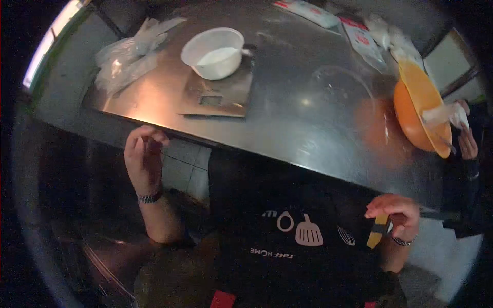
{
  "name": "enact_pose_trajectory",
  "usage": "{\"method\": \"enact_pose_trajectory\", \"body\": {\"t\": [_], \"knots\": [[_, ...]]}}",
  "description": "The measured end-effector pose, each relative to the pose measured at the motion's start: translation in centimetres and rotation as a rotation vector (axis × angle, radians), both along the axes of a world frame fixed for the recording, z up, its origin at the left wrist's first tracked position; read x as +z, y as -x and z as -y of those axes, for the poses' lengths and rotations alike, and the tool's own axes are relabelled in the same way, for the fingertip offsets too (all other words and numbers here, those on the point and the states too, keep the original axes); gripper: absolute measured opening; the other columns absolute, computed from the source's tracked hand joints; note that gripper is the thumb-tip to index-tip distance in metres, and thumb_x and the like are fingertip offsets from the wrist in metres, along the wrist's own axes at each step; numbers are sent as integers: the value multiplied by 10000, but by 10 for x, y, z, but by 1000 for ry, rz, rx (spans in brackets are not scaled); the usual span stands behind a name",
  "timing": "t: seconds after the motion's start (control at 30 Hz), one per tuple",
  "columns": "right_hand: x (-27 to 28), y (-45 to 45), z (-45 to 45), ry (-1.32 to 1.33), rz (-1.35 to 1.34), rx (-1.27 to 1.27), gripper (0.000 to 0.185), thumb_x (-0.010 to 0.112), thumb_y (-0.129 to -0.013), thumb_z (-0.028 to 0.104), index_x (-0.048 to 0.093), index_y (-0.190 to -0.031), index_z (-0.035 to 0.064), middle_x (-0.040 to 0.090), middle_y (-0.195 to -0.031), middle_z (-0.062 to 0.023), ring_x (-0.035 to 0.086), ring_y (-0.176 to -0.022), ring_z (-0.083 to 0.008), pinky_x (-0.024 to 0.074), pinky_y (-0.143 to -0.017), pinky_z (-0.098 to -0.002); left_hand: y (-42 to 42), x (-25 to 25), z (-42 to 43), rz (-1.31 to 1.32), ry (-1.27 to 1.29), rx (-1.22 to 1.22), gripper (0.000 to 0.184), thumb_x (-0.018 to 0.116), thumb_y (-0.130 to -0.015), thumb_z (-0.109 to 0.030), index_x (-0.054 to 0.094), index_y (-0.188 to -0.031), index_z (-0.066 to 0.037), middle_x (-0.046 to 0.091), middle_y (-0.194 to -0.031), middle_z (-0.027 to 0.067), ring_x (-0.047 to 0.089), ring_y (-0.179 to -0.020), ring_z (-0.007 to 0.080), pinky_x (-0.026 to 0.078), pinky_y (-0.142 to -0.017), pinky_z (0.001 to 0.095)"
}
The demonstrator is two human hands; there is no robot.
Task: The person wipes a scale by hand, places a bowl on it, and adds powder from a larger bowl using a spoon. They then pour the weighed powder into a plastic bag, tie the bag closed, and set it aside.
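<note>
My left hand point(146, 151) is raised just off the near edge of the steel table, its fingers loosely bent and nothing visible in them. A kitchen scale point(213, 102) lies beyond it, with a translucent white bowl point(215, 56) on top that has white contents inside. My right hand point(395, 209) is in front of the apron, fingers curled over a small yellow-and-black object point(379, 231) whose kind I cannot make out. Part of that object is hidden by the fingers.
Crumpled clear plastic bags point(128, 54) lie at the table's left end. An orange basin point(413, 110) stands at the right, where another person's hand point(466, 133) holds something white over it. Printed packets point(362, 41) lie at the back. A faint transparent round thing point(341, 84) is on the steel table point(287, 128).
</note>
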State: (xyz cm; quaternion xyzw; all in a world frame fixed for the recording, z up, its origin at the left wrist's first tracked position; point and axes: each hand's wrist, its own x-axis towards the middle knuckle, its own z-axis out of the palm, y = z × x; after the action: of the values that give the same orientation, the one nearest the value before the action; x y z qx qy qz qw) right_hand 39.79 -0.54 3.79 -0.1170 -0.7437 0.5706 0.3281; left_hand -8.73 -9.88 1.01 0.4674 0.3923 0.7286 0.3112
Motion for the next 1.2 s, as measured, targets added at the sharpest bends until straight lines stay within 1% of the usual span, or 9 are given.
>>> {"method": "enact_pose_trajectory", "body": {"t": [0.17,0.27,0.33,0.4,0.57,0.7,0.87,1.0,1.2], "knots": [[48,16,-36,-249,155,0,452,595,-837,403,583,-1043,1,653,-839,-190,635,-804,-293,483,-741,-400,2,33,-53,-120,97,406,309,545,-875,-163,523,-1130,11,567,-934,93,558,-917,204,454,-819,316],[81,33,-55,-311,339,-21,452,606,-794,381,603,-1013,-14,650,-881,-178,614,-803,-294,462,-739,-394,13,33,-102,-461,171,305,659,678,-767,-212,353,-1313,-39,446,-1216,125,466,-1107,231,420,-912,345],[93,50,-63,-580,553,-144,380,627,-769,257,613,-1023,-25,659,-970,-139,611,-895,-296,451,-807,-387,-3,42,-124,-744,248,396,914,811,-625,-249,287,-1341,-29,418,-1278,173,431,-1168,294,387,-956,400],[91,62,-75,-682,593,-184,396,632,-761,279,615,-1036,-5,654,-994,-112,598,-935,-283,445,-823,-385,-6,40,-137,-782,178,323,906,825,-605,-243,303,-1313,-28,463,-1231,176,469,-1130,304,394,-954,381],[46,69,-102,-212,440,-87,343,635,-774,233,621,-1041,17,655,-964,-111,606,-897,-267,454,-801,-369,-17,37,-135,-778,328,478,627,830,-584,-192,465,-1067,-27,560,-1047,124,541,-989,268,428,-878,350],[52,71,-103,-312,524,-78,321,632,-778,228,626,-1017,13,655,-952,-116,608,-894,-273,456,-799,-364,-15,36,-130,-860,275,655,444,836,-556,-151,518,-845,-42,580,-938,105,550,-915,232,441,-808,338],[47,68,-101,-470,667,-177,316,634,-771,237,630,-1005,25,647,-954,-120,600,-902,-303,453,-822,-382,-14,44,-122,-921,153,762,426,837,-560,-160,523,-827,-51,583,-929,103,556,-915,228,439,-818,334],[51,67,-104,-432,660,-195,304,630,-772,224,631,-1008,32,646,-961,-116,598,-906,-301,451,-829,-387,11,48,-117,-747,220,876,381,822,-611,-202,528,-806,-58,585,-912,55,550,-867,202,428,-780,314],[45,68,-111,-376,676,-249,290,634,-762,230,644,-988,48,659,-914,-108,606,-877,-302,453,-817,-385,42,62,-142,-863,179,1004,370,789,-671,-260,566,-859,-31,589,-867,59,558,-834,192,436,-751,320]]}}
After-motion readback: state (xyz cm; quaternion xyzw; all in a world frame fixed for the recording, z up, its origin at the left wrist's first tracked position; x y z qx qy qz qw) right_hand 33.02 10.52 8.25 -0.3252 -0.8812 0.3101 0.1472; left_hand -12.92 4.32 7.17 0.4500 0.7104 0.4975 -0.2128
